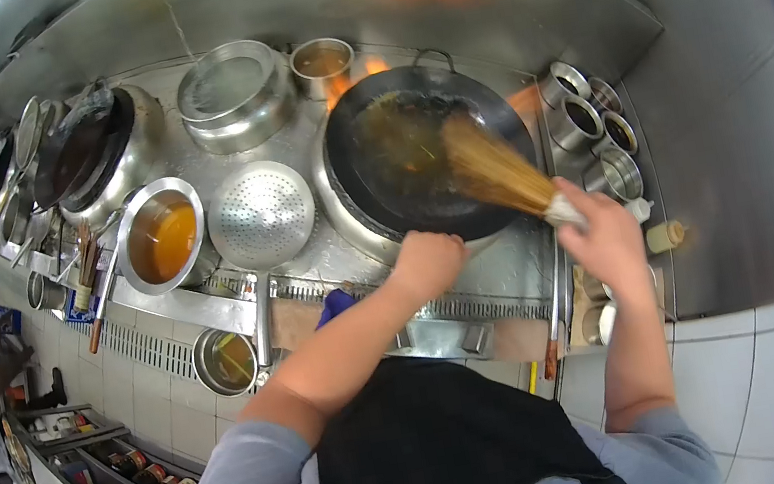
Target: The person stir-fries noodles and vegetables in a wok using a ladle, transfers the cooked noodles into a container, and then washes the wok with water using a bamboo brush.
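A black wok point(359, 160) with brownish liquid in its bottom sits over a burner, with flames at its far edge. My left hand point(429, 264) is closed at the wok's near rim; the part it grips is covered by the fingers. In my right hand point(600, 230) is a bamboo wok brush point(502, 168), held by its pale wrapped end. Its bristles reach down into the wok and are slightly blurred.
Left of the wok are a perforated strainer point(261, 215), a pot of orange liquid point(184, 185), a lidded steel pot point(238, 129) and a small pot point(320, 45). Steel canisters point(574, 123) line the right side. Another wok point(80, 159) stands far left.
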Available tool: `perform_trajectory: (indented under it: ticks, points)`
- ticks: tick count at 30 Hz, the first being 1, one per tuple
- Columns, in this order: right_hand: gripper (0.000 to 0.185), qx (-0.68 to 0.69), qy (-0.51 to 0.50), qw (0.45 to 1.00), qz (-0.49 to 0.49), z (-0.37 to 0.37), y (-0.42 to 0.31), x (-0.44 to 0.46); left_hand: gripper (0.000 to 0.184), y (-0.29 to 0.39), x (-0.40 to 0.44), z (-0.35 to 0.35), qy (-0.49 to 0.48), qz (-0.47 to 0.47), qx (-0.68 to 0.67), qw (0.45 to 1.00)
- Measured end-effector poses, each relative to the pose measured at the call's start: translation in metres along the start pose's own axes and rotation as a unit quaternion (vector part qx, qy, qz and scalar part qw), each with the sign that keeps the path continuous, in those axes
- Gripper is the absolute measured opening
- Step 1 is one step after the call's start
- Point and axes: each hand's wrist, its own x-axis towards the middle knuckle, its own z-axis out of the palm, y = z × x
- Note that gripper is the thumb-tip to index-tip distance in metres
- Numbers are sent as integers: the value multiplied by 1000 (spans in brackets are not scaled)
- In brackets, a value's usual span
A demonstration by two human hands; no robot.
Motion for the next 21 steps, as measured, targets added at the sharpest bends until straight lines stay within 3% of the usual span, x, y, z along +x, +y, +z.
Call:
perform_trajectory:
  ticks: [1, 4, 5, 7, 8, 9, 13, 14, 15, 17, 19, 21]
  points:
    - [52, -37, -74, 996, 19, 1, -31, 24, 35, 1, 0, 1, 7, -9, 5, 1000]
    - [25, -64, -172, 969, -167, 94, -70, 97, 29, 4, 0, 5, -13, 0, -8, 1000]
    - [20, -75, -65, 977, -187, 130, -75, 128, 29, 5, 0, 6, -13, -7, -8, 1000]
    - [20, -44, -69, 996, -37, 160, -77, 196, 28, 7, 1, 8, 0, -11, -2, 1000]
    - [20, -25, -113, 993, 10, 139, -88, 207, 26, 4, 2, 9, -8, -19, -11, 1000]
    - [20, -23, -115, 993, 6, 139, -97, 203, 26, 2, 1, 10, -10, -23, -12, 1000]
    - [22, -71, -95, 976, -181, 121, -120, 128, 20, 0, 4, 16, 10, -2, -31, 999]
    - [22, -74, -94, 974, -191, 121, -122, 138, 18, -1, 6, 21, 74, -11, -32, 997]
    - [22, -82, -93, 975, -184, 123, -120, 147, 18, -1, 8, 27, 74, -17, -36, 996]
    - [21, -66, -107, 987, -104, 142, -108, 185, 20, 5, 5, 3, -68, -8, 3, 998]
    - [24, -28, -100, 995, 1, 130, -109, 219, 23, 4, 6, 6, -53, -14, -10, 998]
    - [24, -10, -109, 993, -34, 125, -116, 213, 25, 2, 5, 10, -52, -17, -10, 998]
